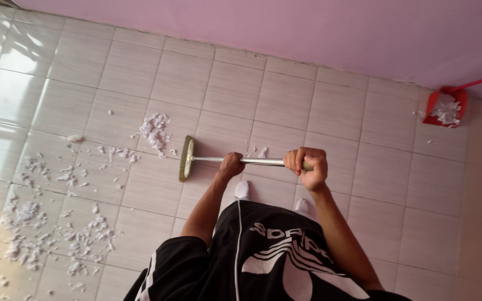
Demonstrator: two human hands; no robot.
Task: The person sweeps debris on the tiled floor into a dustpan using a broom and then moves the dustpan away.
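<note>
1. The person holds one broom [235, 160] with both hands. Its metal handle lies almost level across the picture, and its bristle head [186, 158] is at the left end, resting on the tiled floor [285, 100].
2. The left hand [231, 165] is closed around the handle and is nearer to the bristle head. The right hand [308, 166] is closed around the far end of the handle, well apart from the head.
3. So the long axis of the broom runs from the right hand, through the left hand, to the head and toward the paper scraps.
4. One small heap of white scraps [155, 130] lies just beyond the head. Many more scraps [57, 223] are spread over the floor at the left, too many to count.
5. One red dustpan [446, 108] with scraps inside stands by the pink wall [308, 28], on the opposite side, well apart from both hands.
6. Two white socks [242, 189] show below the handle.
</note>
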